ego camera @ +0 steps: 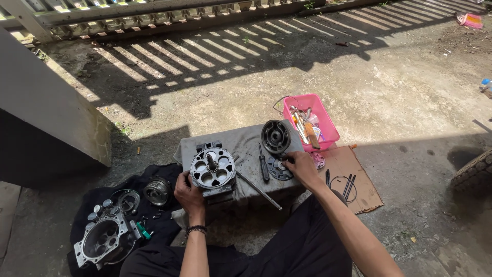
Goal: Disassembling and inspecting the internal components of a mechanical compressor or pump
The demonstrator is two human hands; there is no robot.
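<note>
A round metal machine part with several holes and a central shaft (212, 166) stands on a grey cloth-covered block (241, 141). My left hand (188, 194) grips its lower left edge. My right hand (301, 166) rests its fingers on a thin dark round plate (278, 169) lying on the cloth. A dark round pulley-like disc (275, 136) leans just behind that plate. A screwdriver (263, 163) and a long metal rod (258, 190) lie between my hands.
A pink basket of tools (328, 123) sits behind the block. Cardboard (359, 177) with thin rods lies to the right. On a black cloth at left lie a metal housing (105, 240), a round part (157, 191) and small pieces. A tyre (474, 172) is at far right.
</note>
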